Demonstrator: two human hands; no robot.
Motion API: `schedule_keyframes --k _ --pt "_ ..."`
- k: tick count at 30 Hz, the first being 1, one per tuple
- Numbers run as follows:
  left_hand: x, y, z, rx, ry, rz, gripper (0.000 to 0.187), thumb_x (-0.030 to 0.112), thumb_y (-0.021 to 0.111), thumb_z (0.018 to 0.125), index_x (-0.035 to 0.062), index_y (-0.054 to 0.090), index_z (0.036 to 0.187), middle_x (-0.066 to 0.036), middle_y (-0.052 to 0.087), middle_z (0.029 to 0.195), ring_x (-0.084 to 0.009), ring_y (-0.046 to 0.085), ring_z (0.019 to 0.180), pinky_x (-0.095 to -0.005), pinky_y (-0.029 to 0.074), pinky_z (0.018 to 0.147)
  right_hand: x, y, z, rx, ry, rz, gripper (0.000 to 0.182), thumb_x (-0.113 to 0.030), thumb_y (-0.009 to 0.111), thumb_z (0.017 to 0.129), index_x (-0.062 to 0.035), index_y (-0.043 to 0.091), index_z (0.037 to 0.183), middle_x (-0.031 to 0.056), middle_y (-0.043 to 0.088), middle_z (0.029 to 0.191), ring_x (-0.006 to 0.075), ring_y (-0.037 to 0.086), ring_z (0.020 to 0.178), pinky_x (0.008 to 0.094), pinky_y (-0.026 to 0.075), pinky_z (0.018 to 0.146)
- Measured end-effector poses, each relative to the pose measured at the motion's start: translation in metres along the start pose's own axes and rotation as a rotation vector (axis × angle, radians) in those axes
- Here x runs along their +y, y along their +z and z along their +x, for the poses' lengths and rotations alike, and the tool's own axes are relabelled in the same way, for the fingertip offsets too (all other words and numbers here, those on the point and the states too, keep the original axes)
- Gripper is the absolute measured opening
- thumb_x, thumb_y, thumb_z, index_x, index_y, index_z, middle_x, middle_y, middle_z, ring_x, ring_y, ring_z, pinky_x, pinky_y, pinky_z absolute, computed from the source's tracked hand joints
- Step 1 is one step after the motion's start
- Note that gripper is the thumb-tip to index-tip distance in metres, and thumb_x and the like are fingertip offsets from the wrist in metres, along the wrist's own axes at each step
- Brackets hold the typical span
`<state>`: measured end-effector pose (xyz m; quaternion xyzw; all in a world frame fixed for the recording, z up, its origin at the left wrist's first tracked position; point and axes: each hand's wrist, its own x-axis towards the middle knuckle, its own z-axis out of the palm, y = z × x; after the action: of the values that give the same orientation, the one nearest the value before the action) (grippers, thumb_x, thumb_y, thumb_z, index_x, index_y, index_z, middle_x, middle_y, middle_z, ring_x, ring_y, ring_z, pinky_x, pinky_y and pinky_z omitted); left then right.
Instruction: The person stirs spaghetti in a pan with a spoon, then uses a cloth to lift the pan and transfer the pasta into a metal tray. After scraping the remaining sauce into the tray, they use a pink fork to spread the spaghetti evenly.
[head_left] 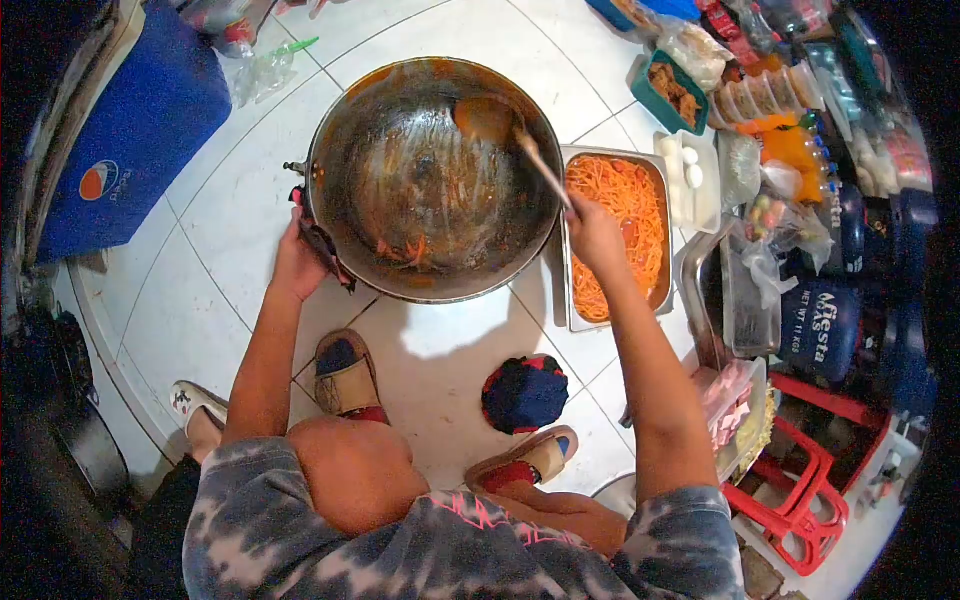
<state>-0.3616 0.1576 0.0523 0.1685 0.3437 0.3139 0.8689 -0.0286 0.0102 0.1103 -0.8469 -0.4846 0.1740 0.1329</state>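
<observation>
A large dark wok (pixel 410 170), its inside smeared with orange sauce and a few noodle scraps, tilts over the tiled floor. My left hand (pixel 300 260) grips its left side through a dark cloth (pixel 323 248); the fingers are partly hidden. In my right hand (pixel 597 237) is the handle of a spatula (pixel 543 163), closed in my fingers. The spatula's broad, sauce-stained head lies against the wok's upper right inner wall. Just right of the wok stands a metal tray (pixel 574 314) filled with orange-sauced spaghetti (pixel 625 235), below my right forearm.
A dark round cloth pad (pixel 525 395) lies between my feet. A blue box (pixel 130 140) stands at left. Along the right are a green container of brown food (pixel 672 95), white container with eggs (pixel 692 175), bottles (pixel 800 155), a blue gas cylinder (pixel 820 325) and red stool (pixel 800 480).
</observation>
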Motion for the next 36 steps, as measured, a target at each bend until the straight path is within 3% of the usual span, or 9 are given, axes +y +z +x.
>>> schedule_keyframes --k 7,8,15,19,21,23,26,31,36 --pt "-0.009 -0.005 0.002 0.002 -0.08 -0.098 0.057 0.053 0.032 0.078 0.0139 0.033 0.12 -0.007 0.037 0.121 -0.0271 0.035 0.11 -0.0441 0.029 0.089 0.003 -0.023 -0.046 -0.493 -0.1 0.144 0.028 -0.02 0.05 0.075 -0.009 0.054 0.1 0.0183 0.057 0.082 0.0308 0.056 0.077 0.0356 0.043 0.068" --pt "-0.01 -0.004 0.002 0.013 -0.073 -0.11 0.057 0.054 0.032 0.078 0.0139 0.033 0.12 -0.007 0.037 0.121 -0.0269 0.035 0.11 -0.0442 0.029 0.089 -0.006 -0.031 -0.046 -0.522 0.056 0.148 0.026 -0.021 0.051 0.075 -0.0084 0.055 0.098 0.0183 0.057 0.081 0.0308 0.056 0.077 0.0349 0.043 0.068" --pt "-0.009 -0.003 -0.004 -0.002 -0.016 -0.139 0.044 0.04 0.034 0.083 0.008 0.041 0.112 -0.008 0.047 0.11 -0.0254 0.044 0.101 -0.0414 0.034 0.087 -0.019 -0.028 -0.014 -0.032 -0.047 0.104 0.028 -0.021 0.05 0.075 -0.0057 0.053 0.099 0.0186 0.056 0.087 0.0325 0.053 0.083 0.036 0.042 0.072" --pt "-0.004 -0.001 -0.008 -0.002 -0.033 -0.117 0.043 0.039 0.036 0.083 0.0075 0.041 0.112 -0.008 0.048 0.109 -0.0245 0.045 0.1 -0.0402 0.036 0.085 -0.032 -0.021 -0.017 -0.103 0.062 0.361 0.032 -0.016 0.05 0.075 -0.0063 0.048 0.106 0.0209 0.052 0.096 0.0314 0.052 0.088 0.0353 0.039 0.077" --pt "-0.002 -0.003 -0.004 0.007 -0.068 -0.077 0.045 0.04 0.038 0.081 0.0083 0.039 0.114 -0.008 0.046 0.111 -0.0241 0.043 0.102 -0.0405 0.035 0.086 -0.051 -0.016 -0.027 -0.341 0.319 0.707 0.04 -0.008 0.048 0.079 -0.0085 0.036 0.117 0.0025 0.048 0.079 0.0098 0.046 0.062 0.0241 0.047 0.056" --pt "-0.004 -0.012 0.002 -0.029 -0.136 0.008 0.051 0.044 0.041 0.08 0.0099 0.036 0.117 -0.006 0.041 0.116 -0.0238 0.038 0.107 -0.0414 0.031 0.088 -0.051 0.005 -0.033 -0.368 0.469 1.144 0.042 -0.007 0.045 0.08 -0.0082 0.031 0.12 0.003 0.045 0.085 0.0101 0.045 0.063 0.0248 0.049 0.057" --pt "-0.008 -0.014 0.006 0.056 -0.028 0.016 0.044 0.039 0.04 0.081 0.0102 0.038 0.114 -0.006 0.047 0.11 -0.0231 0.045 0.1 -0.0395 0.039 0.082 -0.078 0.01 -0.046 -0.328 0.608 1.348 0.046 -0.005 0.042 0.081 -0.0098 0.023 0.123 0.004 0.042 0.084 0.0122 0.045 0.063 0.0249 0.046 0.052" --pt "-0.009 -0.012 0.006 0.048 0.072 0.119 0.045 0.034 0.043 0.081 0.0146 0.031 0.12 -0.005 0.042 0.115 -0.0221 0.044 0.101 -0.0376 0.038 0.083 -0.12 0.028 -0.071 -0.178 0.756 1.792 0.045 -0.002 0.041 0.081 -0.0119 0.024 0.121 0.0031 0.041 0.076 0.0124 0.044 0.061 0.0255 0.043 0.05" --pt "-0.009 -0.017 0.008 0.084 0.105 0.18 0.048 0.028 0.044 0.082 0.0151 0.025 0.124 -0.004 0.039 0.118 -0.0206 0.041 0.104 -0.0354 0.037 0.085 -0.146 0.03 -0.068 -0.001 0.91 1.935 0.04 0.001 0.042 0.08 -0.016 0.029 0.114 0.004 0.04 0.079 0.014 0.043 0.062 0.0299 0.044 0.054"
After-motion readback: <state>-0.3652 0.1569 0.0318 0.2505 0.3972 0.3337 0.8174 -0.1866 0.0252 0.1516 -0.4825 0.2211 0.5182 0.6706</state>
